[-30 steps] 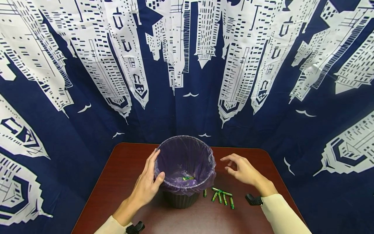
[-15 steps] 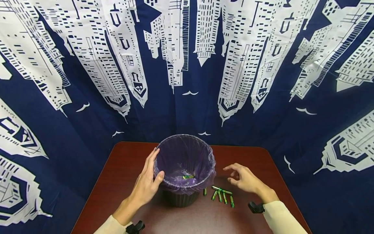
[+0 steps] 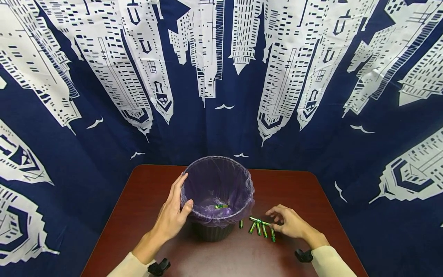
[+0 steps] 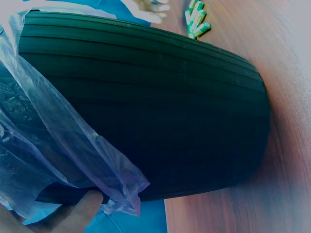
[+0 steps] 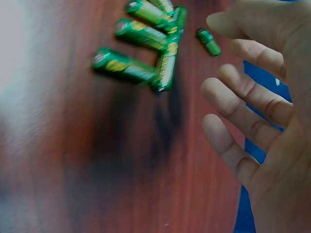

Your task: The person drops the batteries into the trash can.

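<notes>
My left hand (image 3: 170, 213) rests against the left side of a dark ribbed trash can (image 3: 212, 232), fingers extended and thumb at the near rim. A translucent purple bin liner (image 3: 202, 181) covers the rim and hangs over the outside. Green batteries (image 3: 221, 206) lie at the bottom of the liner. My right hand (image 3: 290, 222) hovers over the right end of a group of green batteries (image 3: 258, 229), fingers loosely bent and parted. In the right wrist view nothing sits between those fingers, and a battery (image 5: 167, 68) lies crosswise along the ends of several others.
A single battery (image 3: 241, 224) lies apart, close to the can's right side. Everything stands on a reddish-brown wooden table (image 3: 152, 181). Behind it hangs a navy curtain (image 3: 207, 130) printed with white buildings. A black wrist camera (image 3: 303, 255) sits by the right sleeve.
My right hand has come down and toward me, from beside the can to the batteries. The left hand keeps its place on the can. The head view has shifted slightly.
</notes>
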Demonstrator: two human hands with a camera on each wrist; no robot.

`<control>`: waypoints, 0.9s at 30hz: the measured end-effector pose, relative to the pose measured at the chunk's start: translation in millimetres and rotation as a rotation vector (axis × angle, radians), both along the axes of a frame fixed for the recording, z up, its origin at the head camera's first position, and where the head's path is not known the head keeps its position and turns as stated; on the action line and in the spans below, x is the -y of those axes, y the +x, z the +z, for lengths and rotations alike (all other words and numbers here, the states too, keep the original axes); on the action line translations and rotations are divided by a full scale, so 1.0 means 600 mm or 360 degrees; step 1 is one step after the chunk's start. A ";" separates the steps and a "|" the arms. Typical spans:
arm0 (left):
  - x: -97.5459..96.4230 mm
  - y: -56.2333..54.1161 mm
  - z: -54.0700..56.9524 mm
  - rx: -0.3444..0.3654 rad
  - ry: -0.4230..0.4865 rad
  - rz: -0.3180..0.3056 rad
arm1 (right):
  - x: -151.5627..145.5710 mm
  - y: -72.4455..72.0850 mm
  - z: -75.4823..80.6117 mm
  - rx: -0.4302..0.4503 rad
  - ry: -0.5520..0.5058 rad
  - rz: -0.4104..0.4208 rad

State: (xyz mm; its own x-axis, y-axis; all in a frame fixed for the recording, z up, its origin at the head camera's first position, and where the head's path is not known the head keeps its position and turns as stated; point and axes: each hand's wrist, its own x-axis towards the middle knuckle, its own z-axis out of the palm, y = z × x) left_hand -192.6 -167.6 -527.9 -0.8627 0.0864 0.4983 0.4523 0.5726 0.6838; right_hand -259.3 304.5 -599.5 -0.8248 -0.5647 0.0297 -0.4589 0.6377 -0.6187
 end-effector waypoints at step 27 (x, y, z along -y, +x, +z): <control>0.001 -0.002 -0.006 -0.0045 0.0000 -0.0018 | -0.045 0.029 -0.068 0.0204 -0.0016 -0.0034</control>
State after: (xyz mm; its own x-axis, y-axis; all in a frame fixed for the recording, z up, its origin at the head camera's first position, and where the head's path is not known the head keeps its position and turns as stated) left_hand -193.7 -168.2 -531.3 -0.8471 0.0959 0.5227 0.4779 0.5675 0.6705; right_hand -242.1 331.3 -640.4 -0.8340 -0.5472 -0.0712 -0.3620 0.6399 -0.6779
